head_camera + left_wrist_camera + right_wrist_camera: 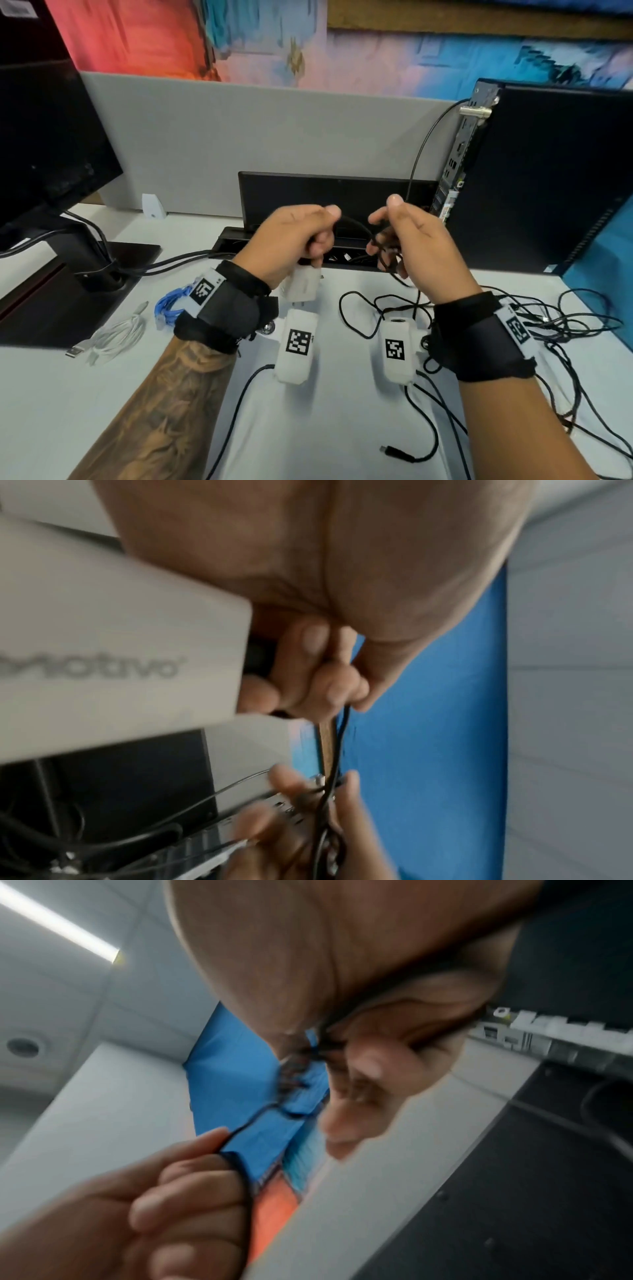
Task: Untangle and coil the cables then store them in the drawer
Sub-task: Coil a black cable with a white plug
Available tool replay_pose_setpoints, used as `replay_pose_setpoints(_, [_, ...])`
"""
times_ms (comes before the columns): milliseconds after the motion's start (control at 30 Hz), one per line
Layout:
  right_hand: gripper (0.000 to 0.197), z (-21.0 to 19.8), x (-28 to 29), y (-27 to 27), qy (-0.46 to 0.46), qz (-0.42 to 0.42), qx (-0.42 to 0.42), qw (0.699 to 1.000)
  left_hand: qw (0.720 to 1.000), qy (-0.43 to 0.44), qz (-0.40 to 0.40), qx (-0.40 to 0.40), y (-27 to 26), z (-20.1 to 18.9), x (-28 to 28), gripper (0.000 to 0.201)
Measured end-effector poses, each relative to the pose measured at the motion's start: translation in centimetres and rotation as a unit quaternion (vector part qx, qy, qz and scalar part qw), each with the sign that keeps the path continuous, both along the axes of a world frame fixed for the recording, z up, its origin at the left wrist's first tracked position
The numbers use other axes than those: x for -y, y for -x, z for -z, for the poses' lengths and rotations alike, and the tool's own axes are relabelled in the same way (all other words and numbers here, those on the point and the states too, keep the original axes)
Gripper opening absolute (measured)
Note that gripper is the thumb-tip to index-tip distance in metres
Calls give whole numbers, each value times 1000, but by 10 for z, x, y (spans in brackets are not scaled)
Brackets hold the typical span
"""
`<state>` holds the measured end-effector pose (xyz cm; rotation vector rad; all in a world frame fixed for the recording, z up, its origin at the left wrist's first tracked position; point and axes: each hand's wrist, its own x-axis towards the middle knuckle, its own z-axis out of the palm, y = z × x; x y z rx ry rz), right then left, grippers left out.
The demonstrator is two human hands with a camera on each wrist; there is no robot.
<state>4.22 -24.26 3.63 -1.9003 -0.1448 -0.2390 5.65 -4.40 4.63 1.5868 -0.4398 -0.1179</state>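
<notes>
Both hands are raised above the white desk (102, 411) with a thin black cable (356, 224) stretched between them. My left hand (308, 236) grips one stretch of it in curled fingers (329, 680). A white power adapter (301, 284) hangs just under that palm and looms large in the left wrist view (120, 642). My right hand (400, 236) holds a small bundle of black loops (383, 253), pinched between thumb and fingers (369, 1064). More of the black cable trails down to a tangle (548, 325) on the desk at the right.
A coiled blue cable (171, 305) and a coiled white USB cable (113, 335) lie at the left. A loose black plug (394, 452) lies near the front. A monitor (44, 137) stands at the left, a PC tower (548, 178) at the right, a cable slot (239, 243) behind.
</notes>
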Motion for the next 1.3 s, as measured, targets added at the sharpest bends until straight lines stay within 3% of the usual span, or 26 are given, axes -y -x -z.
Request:
replay_pose_setpoints(133, [54,4,13,-3,-1,-22,-29,999,971,214,-14,-103,-20,-4,-27,45])
replay_pose_setpoints(267, [33,2,12,-1,-38,-52,13,998,956,272,-23,-109,-23,-7,-40,43])
replay_pose_setpoints(333, [28,6,13,-6,-20,-13,28,999,935,333,-20,-117,-21,-12,-44,42])
replay_pose_setpoints(433, [36,18,31,-14,117,94,-2,989,894,431,-27,-115,-19,-22,-64,44])
replay_pose_setpoints(500, [39,26,44,-15,196,109,-64,972,890,440,-37,-110,-18,-26,-77,46])
replay_pose_setpoints(567, [36,29,43,-14,246,69,-115,960,904,411,-34,-114,-18,-26,-77,46])
replay_pose_setpoints(633, [24,26,30,-12,268,37,-87,959,916,380,-13,-125,-17,-22,-65,45])
replay_pose_setpoints(700, [16,16,10,-7,224,14,-2,974,927,352,4,-134,-18,-16,-47,45])
replay_pose_setpoints(800, [25,2,-18,5,34,-81,75,993,947,291,8,-134,-17,-9,-25,43])
replay_pose_setpoints(900, [28,-1,-35,14,-97,-183,13,978,971,218,-30,-98,-13,-5,-15,42])
replay_pose_setpoints(1000, [3,5,-41,10,-43,-148,29,988,976,199,-42,-83,-11,-6,-14,43])
replay_pose_setpoints(1033, [7,5,-38,8,-55,-128,26,990,973,212,-38,-88,-12,-7,-16,43])
replay_pose_setpoints(1100, [18,0,-28,5,-193,-126,-13,973,957,267,-24,-114,-14,-12,-26,42])
replay_pose_setpoints(1167, [19,-5,-16,4,-333,-154,-57,929,938,319,-13,-134,-17,-16,-39,40])
replay_pose_setpoints(1200, [16,-6,-14,5,-349,-164,-69,920,935,326,-12,-136,-17,-16,-44,40])
replay_pose_setpoints(1300, [20,4,-29,6,-201,-154,-40,967,948,286,8,-138,-16,-15,-40,39])
